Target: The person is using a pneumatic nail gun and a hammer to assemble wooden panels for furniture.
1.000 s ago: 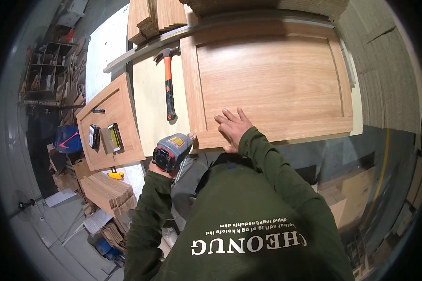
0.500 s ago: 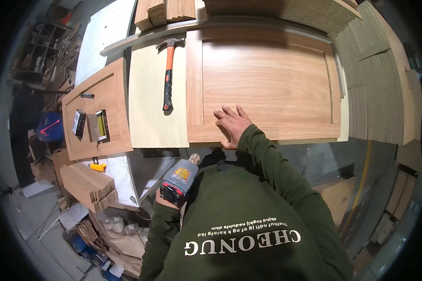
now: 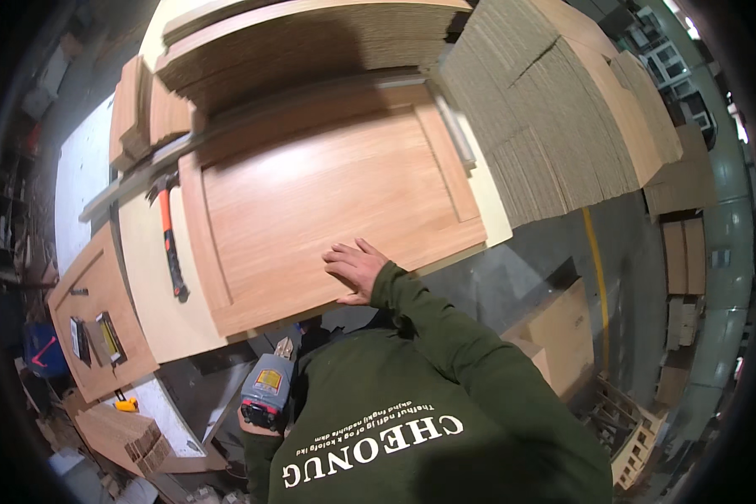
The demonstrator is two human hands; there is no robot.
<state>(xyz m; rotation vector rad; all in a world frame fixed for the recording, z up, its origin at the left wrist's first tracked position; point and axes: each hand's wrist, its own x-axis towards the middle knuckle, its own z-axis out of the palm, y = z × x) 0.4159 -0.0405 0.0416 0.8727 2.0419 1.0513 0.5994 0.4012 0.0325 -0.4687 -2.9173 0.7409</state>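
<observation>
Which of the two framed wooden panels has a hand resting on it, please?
The large central panel, with the right hand at its near edge; the leftward panel bears small boxes instead.

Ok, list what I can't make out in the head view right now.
All in the head view:
- Left hand: fingers hidden by the power tool it holds.
- Right hand: palm hidden by its own back; pressure on the panel can't be told.
- Left sleeve: cut off by the lower edge.
- Black box: too small to tell its contents.
</observation>
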